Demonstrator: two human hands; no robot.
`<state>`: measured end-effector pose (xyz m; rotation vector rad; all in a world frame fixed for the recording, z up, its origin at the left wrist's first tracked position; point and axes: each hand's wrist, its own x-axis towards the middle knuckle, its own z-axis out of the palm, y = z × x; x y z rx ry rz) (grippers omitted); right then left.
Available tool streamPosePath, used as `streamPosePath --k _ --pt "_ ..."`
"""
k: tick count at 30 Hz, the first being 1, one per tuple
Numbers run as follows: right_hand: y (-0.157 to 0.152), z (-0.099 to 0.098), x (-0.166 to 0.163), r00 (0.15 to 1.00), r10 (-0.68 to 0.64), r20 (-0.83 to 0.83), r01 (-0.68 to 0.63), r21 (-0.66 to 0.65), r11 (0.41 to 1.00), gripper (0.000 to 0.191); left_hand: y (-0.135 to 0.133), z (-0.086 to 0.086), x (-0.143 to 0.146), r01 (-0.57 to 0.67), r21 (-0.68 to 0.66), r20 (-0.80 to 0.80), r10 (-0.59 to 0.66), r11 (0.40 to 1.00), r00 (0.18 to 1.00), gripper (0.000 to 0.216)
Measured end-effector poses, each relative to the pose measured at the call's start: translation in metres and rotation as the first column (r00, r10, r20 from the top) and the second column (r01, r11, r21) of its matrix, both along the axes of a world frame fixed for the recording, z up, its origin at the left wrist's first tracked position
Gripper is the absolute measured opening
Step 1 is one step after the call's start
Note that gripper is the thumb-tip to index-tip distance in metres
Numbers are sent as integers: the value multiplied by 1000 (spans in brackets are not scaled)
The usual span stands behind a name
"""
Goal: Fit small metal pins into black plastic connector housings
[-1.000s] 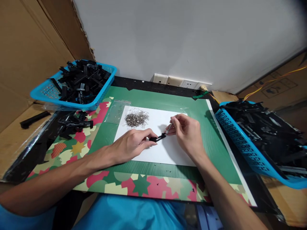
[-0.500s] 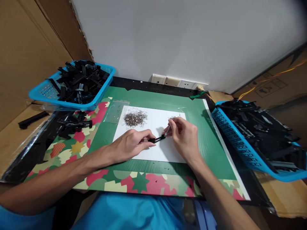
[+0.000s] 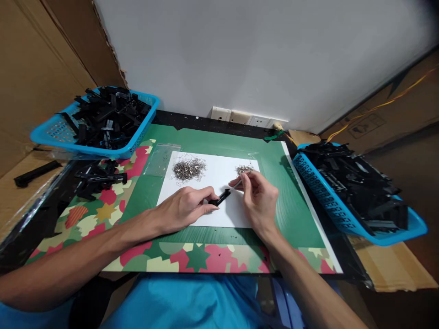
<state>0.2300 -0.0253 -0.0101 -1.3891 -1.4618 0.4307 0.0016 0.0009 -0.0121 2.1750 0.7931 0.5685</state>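
Observation:
My left hand [image 3: 188,203] rests at the left of a white sheet [image 3: 219,219], its thumb and fingers pinching one end of a narrow black plastic part [image 3: 220,197]. The part's other end points up and to the right. Pinched in my right hand [image 3: 259,196] is a thin silver tool [image 3: 236,184] that looks like tweezers; its tip is at the far end of the black part. Whether the tip touches or holds anything is too small to tell. A large pile of tiny metal springs or wire pieces [image 3: 188,169] and a smaller pile [image 3: 243,169] lie on the sheet.
At left stands a blue basket [image 3: 44,137] heaped with black parts, with loose black parts [image 3: 98,178] before it. Another full blue basket [image 3: 416,228] is at right. A clear plastic bag [image 3: 159,160] lies beside the sheet. Sockets [image 3: 240,117] line the wall.
The silver tool has tilted flatter, and the black part's far end has risen slightly. My right hand has shifted a little, uncovering the smaller metal pile. The whole view has shifted slightly.

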Motion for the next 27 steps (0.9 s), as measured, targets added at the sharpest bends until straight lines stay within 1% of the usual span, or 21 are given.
streamPosePath --k 3,5,6,8,10,11,12,14,16,18,23,27 --pt "5 15 7 987 -91 -132 109 137 985 20 0 -1 0 -41 -11 64 41 999 997 16" --pt "12 27 15 980 -131 -150 158 184 970 21 1 -3 0 -99 -21 153 101 995 983 18" --pt "17 32 19 984 -128 -125 149 178 973 22 1 -3 0 -149 -22 212 150 989 966 19" --pt "29 40 24 997 -71 5 70 106 992 25 3 -2 0 -288 -13 345 274 958 898 19" --pt "42 43 23 982 41 182 -37 -25 999 24 7 0 -1 -425 -36 473 390 904 790 18" --pt "48 42 20 960 112 256 -88 -104 991 22 10 2 -2 -470 -72 526 434 880 731 18" --pt "54 40 15 933 186 307 -135 -181 974 18 13 3 -2 -496 -122 566 471 860 677 19" --pt "63 33 2 886 320 337 -217 -308 926 11 18 4 -3 -504 -238 606 532 830 591 23" --pt "69 25 -12 854 409 321 -284 -372 884 9 23 4 -4 -487 -324 614 572 811 544 25" --pt "70 16 -22 842 445 304 -320 -382 867 8 26 3 -4 -466 -366 610 586 805 533 25" --pt "65 0 -32 873 378 308 -284 -308 908 8 24 1 -3 -450 -389 586 593 804 553 25" --pt "61 -5 -33 877 365 312 -277 -293 915 12 22 -2 -2 -435 -396 561 588 809 582 27"
